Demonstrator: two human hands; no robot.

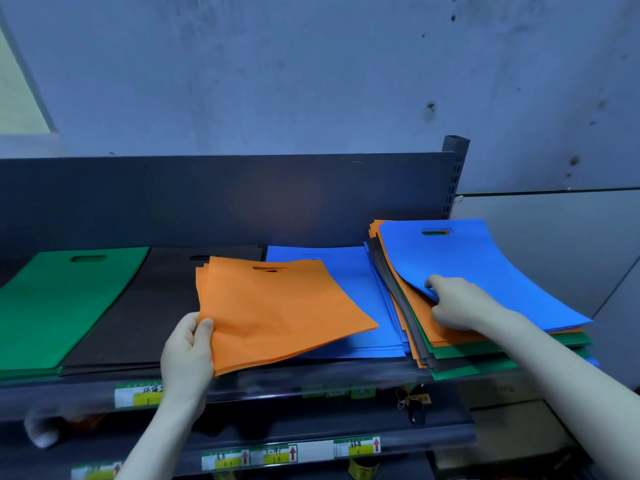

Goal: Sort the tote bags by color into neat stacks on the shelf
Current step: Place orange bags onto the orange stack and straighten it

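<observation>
Flat tote bags lie along the shelf [311, 375]: a green stack [65, 306] at the left, a black stack [152, 306] beside it, a blue stack [349, 282] right of centre. My left hand [188, 351] grips the near left corner of a few orange bags [273, 313], held above the black and blue stacks. At the right sits a mixed pile [460, 355] of orange, green, black and blue bags, overhanging the shelf end. My right hand [457, 303] pinches the near left corner of its top blue bag [485, 268], lifting it.
The dark shelf back panel [225, 199] rises behind the stacks, with an upright post [455, 174] at the right end. Price labels [138, 393] line the shelf's front edge. A lower shelf [311, 441] holds dim items and more labels. A grey wall stands behind.
</observation>
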